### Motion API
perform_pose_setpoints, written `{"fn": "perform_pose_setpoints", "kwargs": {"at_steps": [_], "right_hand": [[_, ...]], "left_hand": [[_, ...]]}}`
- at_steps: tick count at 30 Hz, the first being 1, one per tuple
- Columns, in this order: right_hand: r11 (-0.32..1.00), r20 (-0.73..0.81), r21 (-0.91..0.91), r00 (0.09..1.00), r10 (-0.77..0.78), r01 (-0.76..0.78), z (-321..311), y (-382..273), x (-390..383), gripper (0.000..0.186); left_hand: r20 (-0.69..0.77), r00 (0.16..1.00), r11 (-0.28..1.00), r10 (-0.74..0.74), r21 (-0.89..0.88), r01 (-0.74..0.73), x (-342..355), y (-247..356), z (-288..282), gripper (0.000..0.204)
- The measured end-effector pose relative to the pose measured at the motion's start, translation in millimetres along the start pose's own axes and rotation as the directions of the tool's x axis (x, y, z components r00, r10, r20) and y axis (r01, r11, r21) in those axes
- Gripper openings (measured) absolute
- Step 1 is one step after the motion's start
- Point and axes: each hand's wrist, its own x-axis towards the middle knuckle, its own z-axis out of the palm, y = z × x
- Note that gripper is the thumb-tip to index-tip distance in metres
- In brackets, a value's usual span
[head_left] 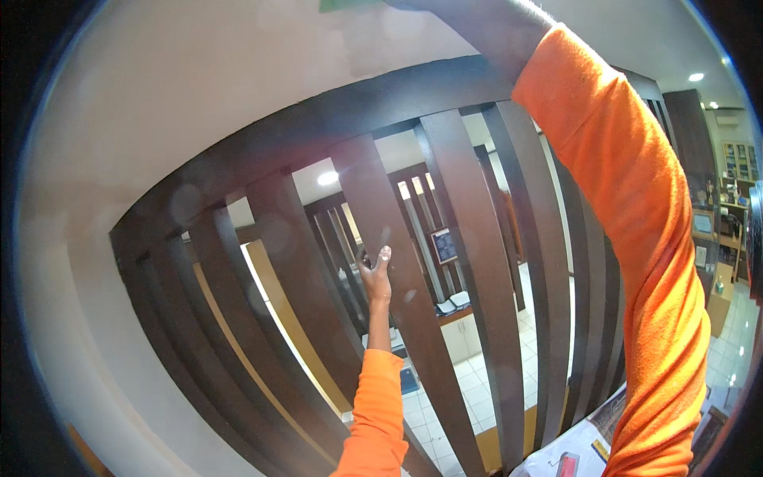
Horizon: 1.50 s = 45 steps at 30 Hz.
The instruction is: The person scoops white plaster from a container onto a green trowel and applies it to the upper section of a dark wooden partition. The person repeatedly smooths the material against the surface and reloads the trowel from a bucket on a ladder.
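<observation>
A dark brown slatted wooden partition (437, 183) fills the middle of the head view. My left hand (375, 274) grips the edge of one vertical slat, thumb on its face and fingers bent round the side. My right arm rises past the partition's top beam, and my right hand (421, 8) is at the top edge, mostly cut off. Beside it, against the pale upper surface, is a flat green thing (346, 5); whether my fingers hold it is unclear.
Behind the slats are a white cabinet (461, 338), a framed board (443, 245) and white floor tiles (477, 393). A plain wall (95, 318) runs down the left. At lower right lies a white surface (536, 465) with small items; shelves (737, 163) stand far right.
</observation>
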Motion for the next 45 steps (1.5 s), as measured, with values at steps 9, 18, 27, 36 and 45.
{"fn": "perform_pose_setpoints", "kwargs": {"at_steps": [9,18,27,36,45], "right_hand": [[0.973,0.021,0.178,0.99,0.142,-0.144,7.0,60.2,-13.4,0.029],[0.958,-0.05,0.231,0.981,0.185,-0.169,15.1,104.3,25.0,0.029],[0.961,0.115,0.192,0.977,0.178,-0.198,21.9,27.0,-81.6,0.029],[0.919,-0.31,0.188,0.867,0.39,-0.346,-3.3,-39.6,-350.0,0.028],[0.968,-0.848,-0.078,0.526,0.061,-0.238,25.4,-126.4,-496.1,0.039]], "left_hand": [[-0.116,0.989,0.985,-0.089,0.135,0.104,2.1,1.9,-18.1,0.086],[-0.107,0.994,0.993,-0.005,0.116,0.017,4.5,-10.3,-14.3,0.086],[-0.093,0.996,0.993,-0.002,0.118,0.013,10.9,-19.7,-27.7,0.102],[-0.111,0.993,0.996,-0.035,0.079,0.044,16.6,-41.5,-22.2,0.117],[0.003,0.989,0.989,-0.151,0.008,0.151,31.6,-34.6,-7.9,0.079]]}}
